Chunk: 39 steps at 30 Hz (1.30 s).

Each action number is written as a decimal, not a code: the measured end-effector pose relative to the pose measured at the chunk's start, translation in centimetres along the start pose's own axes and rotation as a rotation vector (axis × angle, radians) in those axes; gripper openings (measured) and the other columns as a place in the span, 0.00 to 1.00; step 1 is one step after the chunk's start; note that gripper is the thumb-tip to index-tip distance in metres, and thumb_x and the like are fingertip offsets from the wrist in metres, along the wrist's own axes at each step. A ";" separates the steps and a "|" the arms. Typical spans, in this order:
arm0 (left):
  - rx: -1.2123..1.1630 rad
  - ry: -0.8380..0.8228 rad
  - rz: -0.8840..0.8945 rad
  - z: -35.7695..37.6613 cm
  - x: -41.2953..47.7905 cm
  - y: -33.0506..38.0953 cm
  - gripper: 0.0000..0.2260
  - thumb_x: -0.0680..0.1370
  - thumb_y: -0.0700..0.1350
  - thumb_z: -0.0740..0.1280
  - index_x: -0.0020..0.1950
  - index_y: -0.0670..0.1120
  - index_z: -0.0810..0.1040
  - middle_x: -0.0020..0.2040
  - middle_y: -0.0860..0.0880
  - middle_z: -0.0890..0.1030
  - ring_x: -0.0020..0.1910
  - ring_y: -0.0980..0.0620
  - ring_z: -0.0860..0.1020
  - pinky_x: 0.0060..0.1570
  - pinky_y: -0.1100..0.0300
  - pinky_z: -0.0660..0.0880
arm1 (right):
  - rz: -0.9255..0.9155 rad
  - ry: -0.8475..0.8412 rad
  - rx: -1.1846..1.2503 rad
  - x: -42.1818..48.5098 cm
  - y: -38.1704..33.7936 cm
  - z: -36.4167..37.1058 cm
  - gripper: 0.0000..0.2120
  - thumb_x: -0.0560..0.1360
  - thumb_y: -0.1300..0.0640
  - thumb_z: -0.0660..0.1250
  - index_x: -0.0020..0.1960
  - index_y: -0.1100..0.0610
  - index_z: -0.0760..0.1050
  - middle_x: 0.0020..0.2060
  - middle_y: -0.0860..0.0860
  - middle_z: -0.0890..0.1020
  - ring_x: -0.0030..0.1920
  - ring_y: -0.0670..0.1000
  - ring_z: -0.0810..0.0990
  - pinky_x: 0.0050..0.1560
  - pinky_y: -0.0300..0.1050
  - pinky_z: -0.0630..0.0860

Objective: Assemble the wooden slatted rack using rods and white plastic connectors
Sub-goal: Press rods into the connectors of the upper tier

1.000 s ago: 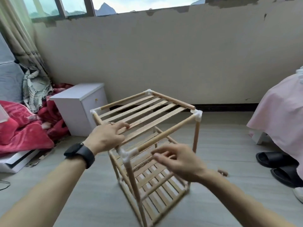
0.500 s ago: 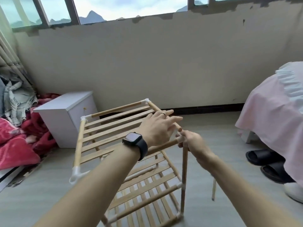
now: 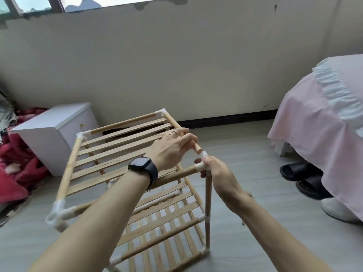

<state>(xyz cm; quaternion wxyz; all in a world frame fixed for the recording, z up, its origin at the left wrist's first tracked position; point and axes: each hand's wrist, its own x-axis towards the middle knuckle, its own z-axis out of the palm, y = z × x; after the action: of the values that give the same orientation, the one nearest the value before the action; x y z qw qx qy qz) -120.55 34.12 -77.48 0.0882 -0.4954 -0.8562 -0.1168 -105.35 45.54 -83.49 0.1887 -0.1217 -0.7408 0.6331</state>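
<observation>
Far left on the floor [image 3: 245, 150], a heap of red blanket [image 3: 13, 165]; next to it a white cabinet [image 3: 49, 134], backed against the wall [image 3: 176, 65]. Just right of the cabinet, standing mid-floor, the wooden slatted rack [image 3: 121, 146]: two slatted tiers, rods along the edges, white plastic pieces at the corners, among them the near left connector [image 3: 59, 213] at the top tier's front corner. Reaching across the top tier, the left hand [image 3: 170, 148], with a dark watch [image 3: 143, 167] at the wrist and a ring on one finger, its fingers [image 3: 186, 140] curled round the top right rod [image 3: 172, 121] close to that rod's near end. That end bare and free, just short of the near right connector [image 3: 199, 167], not seated in it. Just below and to the right, the right hand [image 3: 218, 173], fingers [image 3: 208, 161] and thumb pinching that near right connector, itself seated on the upright rod [image 3: 208, 203] and on the front rod of the top tier. Farther right on the floor, a pair of black slippers [image 3: 300, 173] and a white shoe [image 3: 337, 211], partly tucked under the hanging edge of a pink bed cover [image 3: 314, 124] at the right edge.
</observation>
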 end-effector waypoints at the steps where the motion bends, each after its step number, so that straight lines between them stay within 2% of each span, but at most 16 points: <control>1: -0.004 0.000 -0.006 -0.1 0.0 -0.1 0.31 0.75 0.67 0.40 0.66 0.60 0.73 0.73 0.51 0.67 0.60 0.47 0.75 0.46 0.57 0.71 | 0.003 -0.012 -0.012 0.1 0.0 0.1 0.22 0.85 0.41 0.53 0.53 0.57 0.78 0.42 0.49 0.75 0.40 0.38 0.75 0.46 0.38 0.74; 6: 0.002 -0.047 -0.066 -0.4 0.1 0.2 0.28 0.75 0.67 0.42 0.66 0.62 0.72 0.76 0.51 0.65 0.66 0.49 0.73 0.53 0.49 0.76 | 0.020 -0.008 0.001 -0.1 -0.1 0.3 0.22 0.85 0.42 0.53 0.55 0.56 0.78 0.44 0.51 0.75 0.46 0.46 0.75 0.48 0.39 0.73; 8: -0.023 -0.090 -0.089 -0.2 0.0 0.3 0.25 0.77 0.66 0.46 0.66 0.63 0.72 0.77 0.52 0.63 0.69 0.49 0.71 0.56 0.45 0.76 | 0.020 -0.003 0.008 -0.3 -0.1 0.4 0.22 0.85 0.41 0.53 0.54 0.55 0.78 0.44 0.51 0.75 0.46 0.46 0.75 0.48 0.40 0.73; 13: -0.106 -0.104 -0.123 0.3 0.2 -0.2 0.14 0.82 0.63 0.55 0.64 0.65 0.74 0.77 0.54 0.64 0.73 0.50 0.67 0.63 0.43 0.73 | 0.041 0.007 -0.010 -0.2 -0.4 0.5 0.21 0.85 0.42 0.52 0.54 0.54 0.79 0.44 0.50 0.76 0.46 0.46 0.75 0.48 0.40 0.72; 16: -0.145 -0.100 -0.145 0.6 0.4 -0.5 0.13 0.80 0.65 0.57 0.61 0.69 0.74 0.76 0.56 0.64 0.74 0.51 0.65 0.64 0.42 0.72 | 0.045 -0.009 -0.055 0.0 -0.5 0.4 0.21 0.85 0.41 0.51 0.55 0.52 0.78 0.44 0.51 0.76 0.45 0.46 0.75 0.46 0.39 0.72; 21: -0.247 -0.088 -0.189 0.4 0.2 -0.7 0.16 0.70 0.75 0.54 0.54 0.77 0.72 0.78 0.55 0.60 0.76 0.51 0.61 0.66 0.39 0.69 | 0.045 -0.062 -0.089 0.9 -0.9 0.4 0.22 0.86 0.41 0.50 0.56 0.53 0.77 0.44 0.51 0.75 0.45 0.45 0.75 0.45 0.37 0.73; 23: -0.266 -0.103 -0.182 0.3 0.3 -0.6 0.13 0.70 0.75 0.54 0.51 0.80 0.71 0.79 0.54 0.62 0.78 0.51 0.59 0.67 0.38 0.67 | 0.039 -0.054 -0.091 1.1 -0.7 0.6 0.22 0.86 0.41 0.50 0.56 0.53 0.78 0.43 0.50 0.75 0.42 0.42 0.75 0.43 0.36 0.74; 25: -0.262 -0.121 -0.187 0.3 0.3 -0.4 0.10 0.74 0.74 0.56 0.53 0.79 0.72 0.79 0.55 0.62 0.79 0.51 0.58 0.68 0.38 0.65 | 0.035 -0.031 -0.094 1.3 -0.7 0.8 0.23 0.85 0.41 0.50 0.55 0.54 0.78 0.42 0.49 0.75 0.39 0.39 0.74 0.42 0.36 0.74; 29: -0.181 -0.183 -0.253 -0.1 0.4 0.5 0.16 0.80 0.68 0.55 0.68 0.73 0.69 0.82 0.53 0.54 0.78 0.46 0.60 0.70 0.42 0.66 | 0.040 0.024 -0.119 2.2 -1.0 1.2 0.24 0.86 0.43 0.49 0.54 0.57 0.77 0.41 0.51 0.75 0.43 0.47 0.74 0.44 0.40 0.72; 32: -0.203 -0.261 -0.261 -1.2 -0.7 0.9 0.24 0.82 0.64 0.55 0.78 0.65 0.59 0.83 0.51 0.50 0.79 0.45 0.58 0.76 0.44 0.60 | 0.016 0.011 -0.139 2.0 -0.6 1.4 0.22 0.86 0.42 0.49 0.55 0.53 0.78 0.42 0.52 0.76 0.42 0.45 0.75 0.43 0.38 0.73; 34: -0.151 -0.259 -0.302 -2.1 -2.9 0.9 0.30 0.81 0.67 0.55 0.81 0.61 0.52 0.82 0.51 0.54 0.79 0.45 0.58 0.76 0.44 0.60 | -0.020 0.039 -0.137 1.7 -0.3 1.3 0.21 0.86 0.42 0.49 0.54 0.52 0.77 0.42 0.52 0.77 0.39 0.41 0.76 0.40 0.36 0.74; 36: -0.035 -0.224 -0.351 -3.0 -6.5 0.5 0.37 0.77 0.74 0.50 0.82 0.59 0.49 0.82 0.50 0.57 0.79 0.46 0.59 0.75 0.44 0.60 | -0.052 0.074 -0.147 1.5 -0.2 1.4 0.21 0.86 0.42 0.48 0.53 0.51 0.76 0.41 0.52 0.78 0.39 0.41 0.78 0.41 0.38 0.72; 39: 0.128 -0.166 -0.398 -4.6 -13.1 -0.7 0.47 0.69 0.82 0.40 0.82 0.58 0.47 0.80 0.50 0.60 0.79 0.47 0.58 0.76 0.41 0.57 | -0.163 0.225 -0.308 1.4 0.1 1.8 0.21 0.84 0.40 0.47 0.51 0.51 0.74 0.43 0.52 0.79 0.44 0.51 0.79 0.39 0.46 0.70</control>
<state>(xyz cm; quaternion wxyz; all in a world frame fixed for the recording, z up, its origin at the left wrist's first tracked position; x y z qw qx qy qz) -114.55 21.62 -76.62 0.0237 -0.3179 -0.9471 -0.0363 -107.39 44.54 -83.62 0.3002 -0.1587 -0.8104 0.4775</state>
